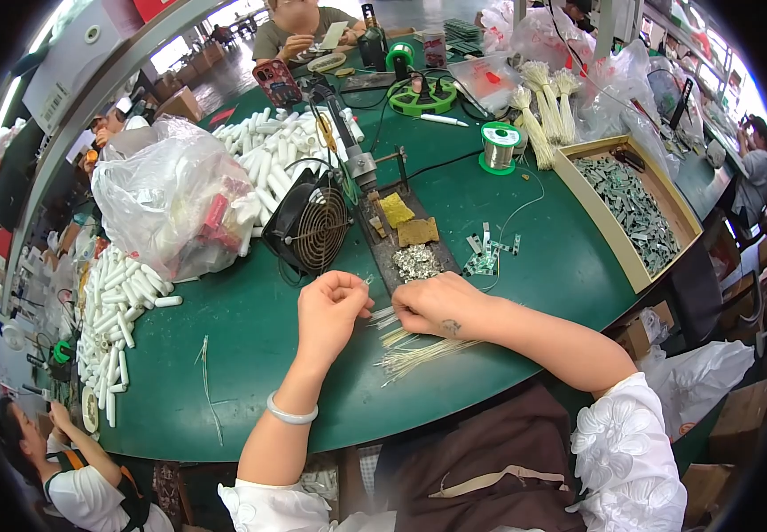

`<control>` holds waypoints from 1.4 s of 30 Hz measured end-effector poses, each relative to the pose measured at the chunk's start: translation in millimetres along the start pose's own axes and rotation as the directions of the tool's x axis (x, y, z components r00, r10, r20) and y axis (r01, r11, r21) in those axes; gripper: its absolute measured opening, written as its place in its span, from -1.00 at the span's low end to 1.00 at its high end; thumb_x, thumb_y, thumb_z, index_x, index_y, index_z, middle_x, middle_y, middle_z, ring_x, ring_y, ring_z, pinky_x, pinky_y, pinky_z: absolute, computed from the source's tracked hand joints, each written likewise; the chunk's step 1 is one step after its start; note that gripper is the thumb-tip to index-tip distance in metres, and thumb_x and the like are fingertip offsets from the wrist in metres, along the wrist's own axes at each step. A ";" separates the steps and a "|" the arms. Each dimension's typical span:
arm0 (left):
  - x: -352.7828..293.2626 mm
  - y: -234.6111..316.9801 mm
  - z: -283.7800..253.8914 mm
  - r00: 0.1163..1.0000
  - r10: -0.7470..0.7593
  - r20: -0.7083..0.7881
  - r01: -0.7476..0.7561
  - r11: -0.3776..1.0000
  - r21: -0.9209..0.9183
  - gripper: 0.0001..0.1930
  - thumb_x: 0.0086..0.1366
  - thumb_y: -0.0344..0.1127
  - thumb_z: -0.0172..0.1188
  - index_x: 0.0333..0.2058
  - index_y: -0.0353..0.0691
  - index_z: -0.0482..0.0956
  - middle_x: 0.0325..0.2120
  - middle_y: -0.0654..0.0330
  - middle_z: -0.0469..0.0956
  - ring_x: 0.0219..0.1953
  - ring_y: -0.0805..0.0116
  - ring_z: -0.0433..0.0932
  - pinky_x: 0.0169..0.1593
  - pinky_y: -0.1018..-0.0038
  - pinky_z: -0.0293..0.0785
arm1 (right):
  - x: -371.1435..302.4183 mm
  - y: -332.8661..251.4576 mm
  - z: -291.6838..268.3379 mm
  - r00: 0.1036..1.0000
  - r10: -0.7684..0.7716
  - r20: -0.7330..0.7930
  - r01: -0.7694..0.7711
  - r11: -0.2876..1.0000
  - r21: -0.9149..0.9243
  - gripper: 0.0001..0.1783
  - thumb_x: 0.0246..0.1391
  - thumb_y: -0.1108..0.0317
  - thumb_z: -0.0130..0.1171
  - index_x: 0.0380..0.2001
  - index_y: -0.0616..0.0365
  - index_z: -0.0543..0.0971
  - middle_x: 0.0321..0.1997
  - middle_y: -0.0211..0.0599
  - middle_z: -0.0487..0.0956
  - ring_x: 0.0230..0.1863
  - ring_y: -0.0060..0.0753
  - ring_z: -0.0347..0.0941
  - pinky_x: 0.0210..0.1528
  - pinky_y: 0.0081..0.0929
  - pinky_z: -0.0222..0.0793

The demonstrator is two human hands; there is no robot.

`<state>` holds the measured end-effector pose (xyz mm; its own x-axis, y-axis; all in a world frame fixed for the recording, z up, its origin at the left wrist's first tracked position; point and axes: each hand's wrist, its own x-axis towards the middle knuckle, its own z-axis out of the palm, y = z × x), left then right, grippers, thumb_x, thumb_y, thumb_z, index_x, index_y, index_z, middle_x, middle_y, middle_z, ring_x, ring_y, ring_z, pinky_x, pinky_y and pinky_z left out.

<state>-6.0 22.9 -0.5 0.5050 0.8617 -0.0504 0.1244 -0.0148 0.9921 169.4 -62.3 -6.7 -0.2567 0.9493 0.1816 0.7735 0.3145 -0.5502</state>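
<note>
My left hand [332, 309] is raised just above the green table, thumb and fingers pinched together. A small pale loop of thin wire [368, 279] sticks out at its fingertips. To its right, my right hand [439, 304] is closed, its fingers turned down over the end of a bundle of thin pale wires [419, 356]. What those fingers grip is hidden. Beyond the right hand, a heap of small silvery metal bits [417, 262] lies on a dark board, with a brown sponge [418, 231] and a yellow sponge [395, 210] behind it.
A black fan [313, 223] stands left of the board. White tubes [122, 297] lie in piles at left, beside a stuffed plastic bag [171, 199]. Small circuit boards [485, 253] and a solder spool [499, 149] are at right, near a cardboard tray [602, 213]. Loose wires [209, 390] lie front left.
</note>
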 end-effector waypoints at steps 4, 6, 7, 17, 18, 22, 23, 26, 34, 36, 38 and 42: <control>1.7 1.2 -2.8 1.000 0.024 0.000 -0.024 0.998 0.056 -0.93 0.17 -0.48 0.11 -0.41 -0.40 0.48 -0.57 0.19 0.54 -0.51 0.49 0.54 -0.42 0.62 0.47 | -0.2 -0.6 -2.1 1.000 0.014 -0.002 -0.014 1.000 0.001 -0.89 -0.10 0.33 0.10 -0.53 0.14 0.47 -0.47 -0.20 0.56 -0.42 -0.05 0.50 -0.36 -0.19 0.40; 1.4 4.0 -1.8 0.999 0.049 -0.008 -0.048 0.995 0.089 -0.92 0.17 -0.48 0.12 -0.41 -0.40 0.48 -0.57 0.17 0.54 -0.51 0.48 0.55 -0.41 0.61 0.48 | -0.4 -0.9 -2.1 1.000 0.012 0.004 -0.013 1.000 0.011 -0.88 -0.09 0.33 0.10 -0.53 0.14 0.47 -0.47 -0.20 0.56 -0.42 -0.05 0.50 -0.36 -0.19 0.40; 1.4 4.1 -1.9 0.999 0.051 -0.010 -0.050 0.995 0.090 -0.92 0.17 -0.48 0.12 -0.41 -0.40 0.48 -0.57 0.17 0.54 -0.51 0.48 0.55 -0.41 0.61 0.48 | 0.0 -1.4 -1.3 1.000 -0.006 -0.010 0.006 1.000 0.002 -0.89 -0.09 0.33 0.10 -0.53 0.13 0.47 -0.47 -0.20 0.56 -0.42 -0.05 0.50 -0.35 -0.19 0.41; -0.3 0.7 -2.7 0.999 0.050 0.006 -0.051 0.993 0.103 -0.93 0.15 -0.51 0.12 -0.42 -0.41 0.48 -0.56 0.17 0.55 -0.49 0.47 0.56 -0.40 0.60 0.50 | 0.9 -4.4 4.1 1.000 -0.031 0.006 0.031 0.998 -0.046 -0.90 -0.10 0.35 0.08 -0.52 0.14 0.46 -0.47 -0.21 0.55 -0.42 -0.07 0.51 -0.38 -0.18 0.41; 0.0 1.6 -2.7 0.999 0.044 0.005 -0.044 0.994 0.101 -0.93 0.15 -0.51 0.12 -0.42 -0.41 0.48 -0.56 0.17 0.55 -0.49 0.47 0.56 -0.40 0.60 0.50 | 1.1 -3.5 4.4 1.000 -0.031 0.005 0.031 0.998 -0.049 -0.90 -0.10 0.35 0.08 -0.52 0.14 0.46 -0.47 -0.21 0.55 -0.42 -0.07 0.51 -0.38 -0.18 0.41; 0.4 1.0 -4.5 0.999 0.045 0.010 -0.046 0.993 0.108 -0.93 0.15 -0.51 0.13 -0.42 -0.41 0.48 -0.56 0.17 0.55 -0.49 0.47 0.56 -0.40 0.60 0.50 | 1.6 -1.9 6.5 0.999 -0.046 -0.012 0.045 0.996 -0.074 -0.90 -0.12 0.37 0.11 -0.51 0.14 0.46 -0.49 -0.21 0.52 -0.46 -0.09 0.49 -0.41 -0.25 0.41; -0.1 0.5 -5.4 0.999 0.047 0.012 -0.048 0.993 0.106 -0.93 0.15 -0.50 0.14 -0.42 -0.41 0.48 -0.56 0.17 0.55 -0.49 0.47 0.56 -0.39 0.60 0.49 | 2.2 -2.3 6.3 0.998 -0.060 -0.019 0.058 0.995 -0.077 -0.90 -0.12 0.37 0.11 -0.50 0.14 0.46 -0.50 -0.21 0.52 -0.47 -0.09 0.49 -0.42 -0.25 0.41; -0.7 4.4 -7.0 0.999 0.044 0.023 -0.046 0.989 0.138 -0.92 0.16 -0.50 0.14 -0.41 -0.42 0.49 -0.56 0.16 0.56 -0.48 0.47 0.56 -0.38 0.60 0.49 | 0.3 -4.1 1.2 0.996 -0.076 -0.049 0.072 0.994 -0.080 -0.89 -0.07 0.33 0.08 -0.48 0.13 0.45 -0.48 -0.22 0.54 -0.44 -0.08 0.51 -0.42 -0.20 0.41; -8.1 11.7 -9.3 0.982 -0.052 0.182 0.002 0.965 0.263 -0.89 0.18 -0.47 0.16 -0.38 -0.44 0.51 -0.51 0.14 0.60 -0.40 0.46 0.58 -0.30 0.58 0.51 | 0.7 0.4 -0.1 0.925 -0.243 -0.292 0.190 0.961 -0.199 -0.88 -0.12 0.38 0.16 -0.47 0.11 0.44 -0.53 -0.31 0.50 -0.52 -0.20 0.49 -0.56 -0.29 0.38; -9.6 12.6 -7.5 0.968 -0.083 0.237 0.042 0.984 0.175 -0.89 0.19 -0.47 0.17 -0.37 -0.44 0.51 -0.48 0.13 0.60 -0.39 0.44 0.59 -0.28 0.56 0.51 | 0.5 0.2 -0.1 0.911 -0.269 -0.314 0.209 0.955 -0.211 -0.87 -0.10 0.36 0.16 -0.47 0.11 0.43 -0.54 -0.31 0.49 -0.54 -0.20 0.49 -0.57 -0.30 0.38; -9.3 10.9 -5.3 0.960 -0.098 0.261 0.064 0.988 0.138 -0.89 0.19 -0.47 0.17 -0.37 -0.44 0.50 -0.47 0.12 0.60 -0.39 0.42 0.59 -0.27 0.56 0.52 | -0.2 0.7 -0.4 0.892 -0.291 -0.346 0.224 0.949 -0.221 -0.86 -0.10 0.36 0.17 -0.46 0.11 0.43 -0.55 -0.33 0.48 -0.54 -0.22 0.49 -0.59 -0.31 0.37; -9.6 10.3 -1.1 0.955 -0.111 0.276 0.104 0.994 0.041 -0.89 0.18 -0.49 0.17 -0.36 -0.44 0.50 -0.47 0.10 0.60 -0.40 0.40 0.60 -0.29 0.55 0.53 | -0.9 2.5 -0.1 0.883 -0.290 -0.370 0.227 0.952 -0.205 -0.87 -0.09 0.36 0.16 -0.47 0.10 0.43 -0.54 -0.34 0.49 -0.55 -0.23 0.48 -0.60 -0.33 0.37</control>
<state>-10.5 15.0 10.4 0.7043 0.6840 -0.1903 0.2110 0.0542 0.9760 171.6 -62.3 -8.2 -0.2363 0.7473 0.6211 0.7971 0.5146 -0.3159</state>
